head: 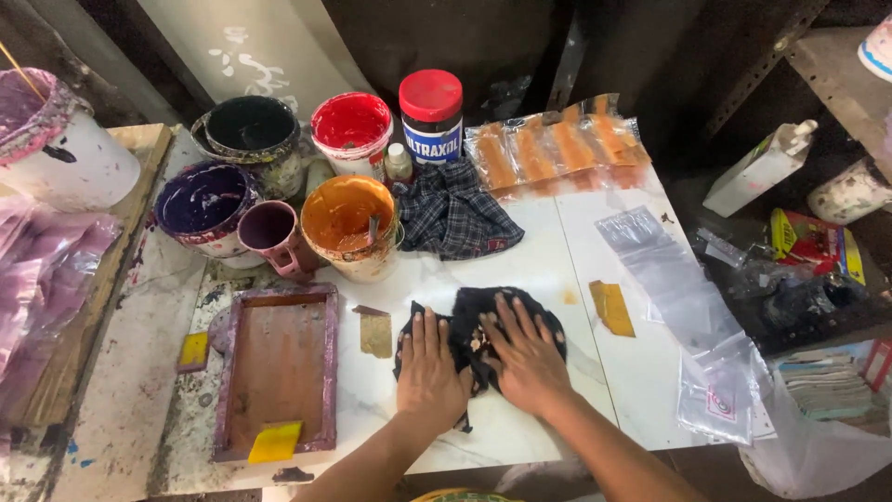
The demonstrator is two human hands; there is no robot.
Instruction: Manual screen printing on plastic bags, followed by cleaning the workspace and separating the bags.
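A small black cloth (pixel 478 321) with light spots lies on the white tabletop (pixel 548 270) near its front edge. Both my hands press flat on it. My left hand (pixel 429 361) covers its left part, fingers pointing away from me. My right hand (pixel 522 351) lies across its right part, fingers spread. Neither hand grips anything. A small brown card (pixel 375 333) lies just left of the cloth, and a yellow-orange card (pixel 612 308) lies to its right.
A wooden printing frame (pixel 276 370) with a yellow squeegee (pixel 276 442) lies at the left. Behind it stand paint tubs: orange (pixel 351 223), red (pixel 351 128), purple (pixel 203 204), black (pixel 251 135), and a red-lidded jar (pixel 431 116). A plaid cloth (pixel 455 216) and clear plastic bags (pixel 674 284) lie further back and right.
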